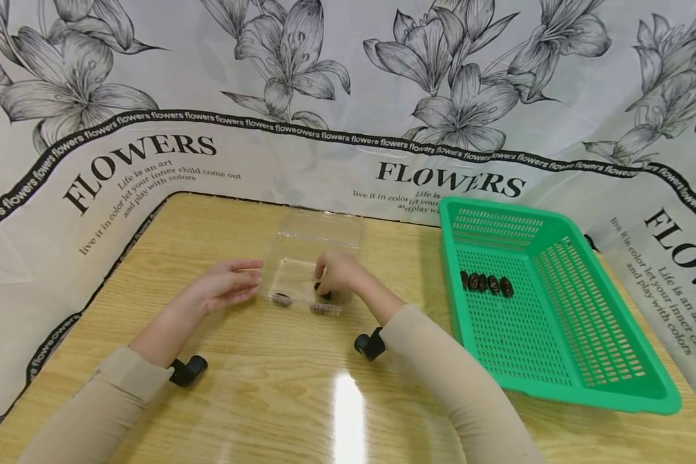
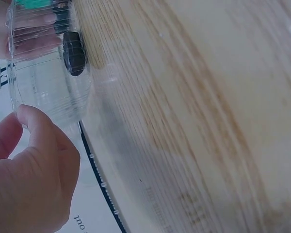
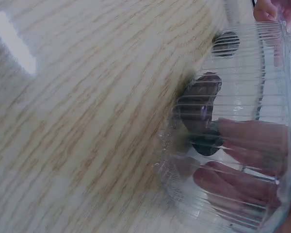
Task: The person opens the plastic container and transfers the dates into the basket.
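Observation:
A clear plastic clamshell box (image 1: 278, 267) stands on the table with its lid raised at the back. Inside, along the front wall, lie dark brown wrinkled oval pieces that look like dates (image 1: 281, 299). My right hand (image 1: 336, 272) reaches down into the box. Its fingers pinch another dark date (image 3: 207, 141), seen through the ribbed wall in the right wrist view. At the box's left side is my left hand (image 1: 229, 283), fingers extended. In the left wrist view its fingertips (image 2: 26, 111) are at the box's edge; a firm grip does not show.
A green slatted plastic basket (image 1: 516, 386) stands on the right of the wooden table (image 1: 255, 399), holding a row of several dark dates (image 1: 483, 283). Flower-printed cloth (image 1: 301, 154) hangs behind. Each wrist wears a black camera mount (image 1: 189, 370).

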The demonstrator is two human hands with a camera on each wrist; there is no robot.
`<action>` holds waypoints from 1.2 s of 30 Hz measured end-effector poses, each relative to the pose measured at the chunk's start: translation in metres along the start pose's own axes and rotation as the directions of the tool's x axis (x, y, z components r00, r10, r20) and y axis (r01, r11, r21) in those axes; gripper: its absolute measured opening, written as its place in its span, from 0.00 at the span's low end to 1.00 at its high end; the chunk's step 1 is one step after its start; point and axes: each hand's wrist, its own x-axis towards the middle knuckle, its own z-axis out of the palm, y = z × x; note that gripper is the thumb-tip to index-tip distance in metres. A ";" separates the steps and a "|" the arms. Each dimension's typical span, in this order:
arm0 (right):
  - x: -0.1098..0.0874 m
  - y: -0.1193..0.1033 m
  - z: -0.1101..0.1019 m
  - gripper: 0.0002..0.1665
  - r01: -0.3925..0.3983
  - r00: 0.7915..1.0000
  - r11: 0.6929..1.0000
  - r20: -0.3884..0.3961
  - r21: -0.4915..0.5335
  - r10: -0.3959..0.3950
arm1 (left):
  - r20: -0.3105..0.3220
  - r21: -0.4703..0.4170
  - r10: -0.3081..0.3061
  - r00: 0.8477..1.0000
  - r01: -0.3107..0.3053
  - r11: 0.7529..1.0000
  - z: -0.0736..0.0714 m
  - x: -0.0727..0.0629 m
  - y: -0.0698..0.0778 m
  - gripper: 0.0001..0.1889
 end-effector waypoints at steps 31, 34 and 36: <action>-0.020 -0.001 -0.060 0.15 -0.109 0.994 0.709 0.055 0.697 0.098 | 0.022 0.019 0.020 1.000 -0.020 1.000 -0.004 -0.001 -0.007 0.30; -0.028 0.001 -0.076 0.17 -0.102 0.994 0.700 0.047 0.707 0.098 | 0.020 0.018 0.019 1.000 -0.019 1.000 -0.003 -0.001 -0.006 0.30; -0.034 0.004 -0.086 0.18 -0.104 0.993 0.697 0.038 0.710 0.110 | 0.017 0.019 0.019 1.000 -0.019 1.000 -0.002 -0.002 -0.006 0.30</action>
